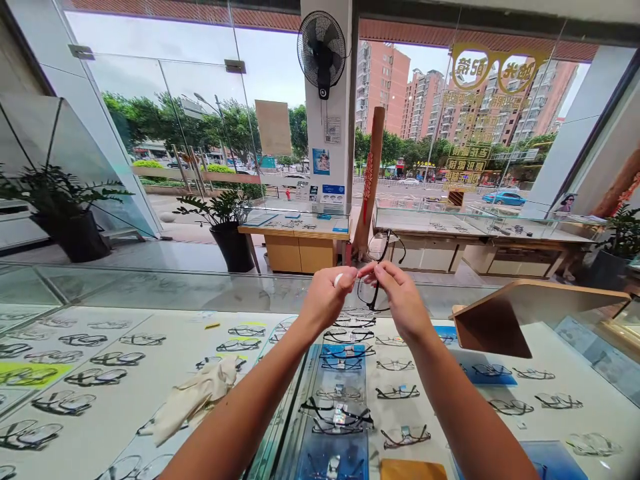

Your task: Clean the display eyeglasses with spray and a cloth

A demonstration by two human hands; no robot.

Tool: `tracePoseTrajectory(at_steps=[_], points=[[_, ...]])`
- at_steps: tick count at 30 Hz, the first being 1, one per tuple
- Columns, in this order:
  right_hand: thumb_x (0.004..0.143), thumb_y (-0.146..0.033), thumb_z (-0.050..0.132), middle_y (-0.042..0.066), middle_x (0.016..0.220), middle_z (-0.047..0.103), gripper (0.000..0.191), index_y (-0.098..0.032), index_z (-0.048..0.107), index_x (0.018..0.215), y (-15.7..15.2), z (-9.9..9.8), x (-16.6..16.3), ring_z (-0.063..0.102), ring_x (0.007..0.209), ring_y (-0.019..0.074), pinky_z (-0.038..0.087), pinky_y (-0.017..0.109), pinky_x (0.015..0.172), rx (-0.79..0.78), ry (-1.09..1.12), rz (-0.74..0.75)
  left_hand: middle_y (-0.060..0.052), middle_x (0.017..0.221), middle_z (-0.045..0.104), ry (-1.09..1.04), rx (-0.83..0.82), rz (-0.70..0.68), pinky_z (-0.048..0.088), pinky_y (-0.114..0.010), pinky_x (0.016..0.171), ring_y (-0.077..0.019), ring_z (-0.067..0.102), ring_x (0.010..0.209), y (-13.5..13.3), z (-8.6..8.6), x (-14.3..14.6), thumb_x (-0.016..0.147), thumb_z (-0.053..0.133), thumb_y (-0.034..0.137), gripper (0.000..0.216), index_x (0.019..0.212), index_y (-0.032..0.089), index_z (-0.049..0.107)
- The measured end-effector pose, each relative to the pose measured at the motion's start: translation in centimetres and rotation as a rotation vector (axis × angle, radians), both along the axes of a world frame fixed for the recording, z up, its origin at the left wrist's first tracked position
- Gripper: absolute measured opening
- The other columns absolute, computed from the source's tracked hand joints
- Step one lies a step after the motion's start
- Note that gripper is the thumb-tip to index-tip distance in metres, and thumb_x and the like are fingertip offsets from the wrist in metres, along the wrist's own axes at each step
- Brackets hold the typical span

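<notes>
A pair of dark-framed eyeglasses (386,245) is held up on end over the glass counter, one lens above the other. My right hand (404,300) pinches it near the middle between thumb and fingers. Close beside it on the left, my left hand (324,299) is closed, its fingertips near the frame. A small white thing (339,280) shows at those fingers; whether it is held or worn I cannot tell. Below both hands, rows of eyeglasses (345,417) lie in the display case (280,460). A cream cloth (197,397) lies crumpled on the left.
A wood-framed stand (500,327), probably a tilted mirror, rests on the counter at right. Across the aisle are more display cases (300,223), a wooden post (370,180) and potted plants (227,227). A black fan (321,50) hangs on the pillar between large windows.
</notes>
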State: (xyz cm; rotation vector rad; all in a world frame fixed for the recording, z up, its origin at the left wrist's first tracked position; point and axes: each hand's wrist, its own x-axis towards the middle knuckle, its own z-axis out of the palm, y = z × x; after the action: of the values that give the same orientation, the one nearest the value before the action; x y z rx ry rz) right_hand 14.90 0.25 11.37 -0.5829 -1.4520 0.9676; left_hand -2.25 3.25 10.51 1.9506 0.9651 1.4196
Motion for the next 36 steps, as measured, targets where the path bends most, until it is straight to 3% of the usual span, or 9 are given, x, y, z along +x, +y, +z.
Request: tracePoseTrajectory(at_steps=[6, 14, 18, 21, 25, 28, 31, 36], points=[[0.102, -0.046, 0.061, 0.003, 0.101, 0.074, 0.028, -0.025, 0.076, 0.092, 0.1, -0.3, -0.2, 0.061, 0.096, 0.0202, 0.047, 0.034, 0.096, -0.022, 0.006, -0.02, 0.001, 0.055, 0.031, 0.097, 0.032, 0.018, 0.017, -0.033, 0.058, -0.0141, 0.027, 0.056, 0.6, -1.6, 0.5, 0.094, 0.043, 0.076, 0.066, 0.056, 0.022, 0.034], [0.1, -0.048, 0.061, 0.003, 0.101, 0.074, 0.029, -0.025, 0.076, 0.091, 0.1, -0.2, -0.3, 0.061, 0.096, 0.0205, 0.048, 0.034, 0.097, -0.031, -0.004, -0.028, 0.001, 0.053, 0.031, -0.015, 0.024, -0.024, 0.02, -0.033, 0.057, -0.0151, 0.027, 0.055, 1.1, -2.7, 0.9, 0.094, 0.044, 0.075, 0.067, 0.053, 0.023, 0.031], [0.101, -0.048, 0.061, 0.004, 0.102, 0.074, 0.029, -0.025, 0.077, 0.092, 0.0, -0.2, -0.3, 0.061, 0.097, 0.0211, 0.048, 0.035, 0.098, -0.037, -0.011, -0.029, -0.001, 0.054, 0.04, -0.094, 0.07, 0.02, 0.029, -0.033, 0.06, -0.0173, 0.037, 0.056, 1.7, -2.2, 0.4, 0.098, 0.037, 0.071, 0.065, 0.053, 0.023, 0.042], [0.101, -0.048, 0.061, 0.004, 0.105, 0.075, 0.029, -0.026, 0.077, 0.094, 0.1, -0.2, -0.2, 0.062, 0.099, 0.022, 0.048, 0.037, 0.098, -0.04, -0.008, -0.042, -0.002, 0.064, 0.053, -0.127, 0.049, 0.108, 0.036, -0.032, 0.067, -0.0195, 0.048, 0.065, 4.2, -2.5, -1.0, 0.1, 0.035, 0.064, 0.058, 0.063, 0.023, 0.051], [0.101, -0.048, 0.061, 0.004, 0.105, 0.075, 0.028, -0.026, 0.077, 0.094, 0.1, -0.3, -0.3, 0.062, 0.1, 0.0223, 0.048, 0.037, 0.098, -0.055, -0.004, -0.036, -0.001, 0.089, 0.062, -0.018, -0.135, 0.447, 0.042, -0.03, 0.079, -0.0201, 0.056, 0.083, 9.4, -6.2, -3.6, 0.089, 0.056, 0.034, 0.011, 0.091, 0.024, 0.053], [0.1, -0.046, 0.061, 0.004, 0.104, 0.075, 0.027, -0.026, 0.077, 0.093, 0.0, -0.3, -0.5, 0.062, 0.101, 0.0221, 0.048, 0.037, 0.098, -0.061, -0.005, -0.028, -0.002, 0.097, 0.062, -0.007, -0.249, 0.583, 0.043, -0.033, 0.086, -0.0221, 0.058, 0.09, 12.4, -10.2, -5.5, 0.083, 0.055, 0.017, 0.018, 0.098, 0.024, 0.05], [0.1, -0.046, 0.06, 0.005, 0.104, 0.075, 0.027, -0.026, 0.076, 0.093, -0.2, -0.1, -0.6, 0.063, 0.102, 0.0225, 0.049, 0.038, 0.099, -0.069, -0.02, -0.032, -0.002, 0.094, 0.063, -0.003, -0.321, 0.647, 0.044, -0.035, 0.087, -0.0234, 0.06, 0.09, 13.8, -13.6, -7.1, 0.08, 0.056, 0.013, 0.021, 0.096, 0.024, 0.048], [0.101, -0.047, 0.059, 0.005, 0.105, 0.075, 0.029, -0.026, 0.076, 0.092, -0.2, 0.1, -0.5, 0.063, 0.102, 0.0228, 0.049, 0.039, 0.099, -0.056, -0.033, -0.035, -0.002, 0.097, 0.068, 0.007, -0.351, 0.659, 0.046, -0.033, 0.084, -0.0228, 0.064, 0.09, 14.7, -16.3, -8.7, 0.079, 0.06, 0.016, 0.024, 0.099, 0.024, 0.049]])
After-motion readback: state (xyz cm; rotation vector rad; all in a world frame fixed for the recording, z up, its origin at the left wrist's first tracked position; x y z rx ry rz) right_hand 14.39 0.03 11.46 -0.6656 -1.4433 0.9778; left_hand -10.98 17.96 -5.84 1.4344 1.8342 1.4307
